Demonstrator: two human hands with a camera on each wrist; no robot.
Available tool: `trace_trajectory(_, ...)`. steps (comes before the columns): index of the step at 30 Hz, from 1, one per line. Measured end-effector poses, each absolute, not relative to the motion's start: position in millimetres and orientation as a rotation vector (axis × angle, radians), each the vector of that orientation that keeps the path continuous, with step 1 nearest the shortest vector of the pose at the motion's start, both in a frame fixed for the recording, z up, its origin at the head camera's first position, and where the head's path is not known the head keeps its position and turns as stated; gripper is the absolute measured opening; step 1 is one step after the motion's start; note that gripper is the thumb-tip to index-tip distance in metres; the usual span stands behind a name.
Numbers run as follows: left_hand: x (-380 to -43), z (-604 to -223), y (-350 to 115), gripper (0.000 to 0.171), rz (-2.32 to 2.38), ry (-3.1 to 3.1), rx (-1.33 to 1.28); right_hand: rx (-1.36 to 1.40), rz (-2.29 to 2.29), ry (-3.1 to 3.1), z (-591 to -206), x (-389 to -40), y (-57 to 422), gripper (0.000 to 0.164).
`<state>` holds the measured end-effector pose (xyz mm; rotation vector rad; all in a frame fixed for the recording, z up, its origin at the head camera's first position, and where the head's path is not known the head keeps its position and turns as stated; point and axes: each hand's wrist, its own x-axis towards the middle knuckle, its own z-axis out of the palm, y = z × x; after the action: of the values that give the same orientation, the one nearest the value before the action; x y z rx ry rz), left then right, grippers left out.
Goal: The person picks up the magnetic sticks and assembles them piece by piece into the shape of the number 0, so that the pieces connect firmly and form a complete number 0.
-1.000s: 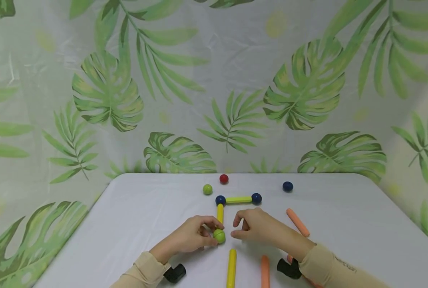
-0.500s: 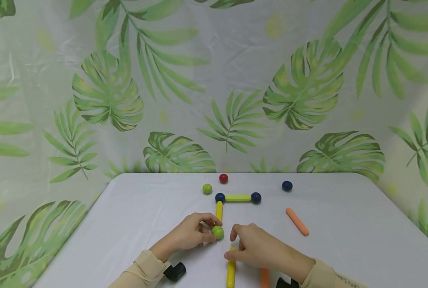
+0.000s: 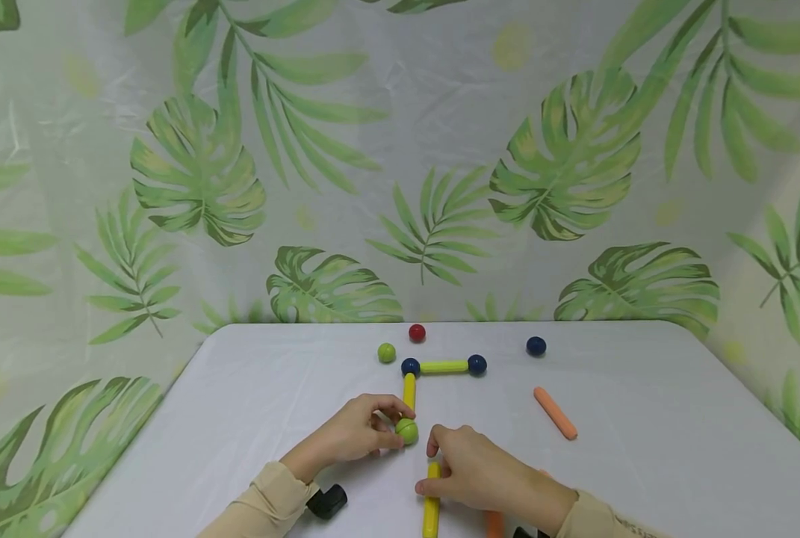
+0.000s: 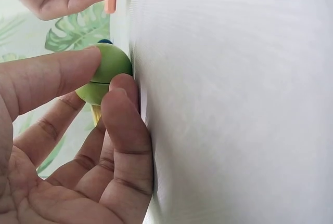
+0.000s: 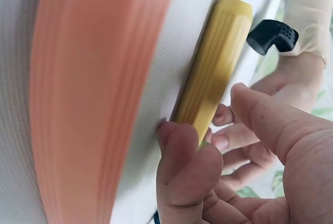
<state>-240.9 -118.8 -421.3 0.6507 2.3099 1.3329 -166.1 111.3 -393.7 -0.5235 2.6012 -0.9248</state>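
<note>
My left hand (image 3: 355, 430) pinches a lime-green ball (image 3: 407, 431) between thumb and fingers. A dark seam runs round the ball in the left wrist view. Beyond it, a yellow rod (image 3: 409, 394) leads from the ball to a dark blue ball (image 3: 410, 367). From there a lime rod (image 3: 444, 367) runs right to a second blue ball (image 3: 476, 365). My right hand (image 3: 470, 467) hovers around a loose yellow rod (image 5: 213, 68), its thumb and fingers apart on either side. In the right wrist view the fingertips are right by the rod's far end.
A red ball (image 3: 417, 332), another green ball (image 3: 386, 353) and another blue ball (image 3: 536, 346) lie at the back of the white table (image 3: 642, 418). One orange rod (image 3: 556, 412) lies to the right. Another orange rod (image 5: 99, 89) is near my right hand.
My right hand has come back toward the table's front, from beside the green ball to the loose yellow rod. My left hand keeps its pinch on the green ball, nearly in place.
</note>
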Motion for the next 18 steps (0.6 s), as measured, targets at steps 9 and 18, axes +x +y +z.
trace_trajectory(9,-240.4,-418.8,-119.6,0.034,1.352,2.286,0.658,-0.503,-0.918,2.616,-398.2,-169.1,108.3,0.034)
trace_trajectory(18,-241.9,-420.6,-120.5,0.033,1.354,2.269,0.640,-0.510,-0.938,2.602,-400.2,-170.9,108.4,0.033)
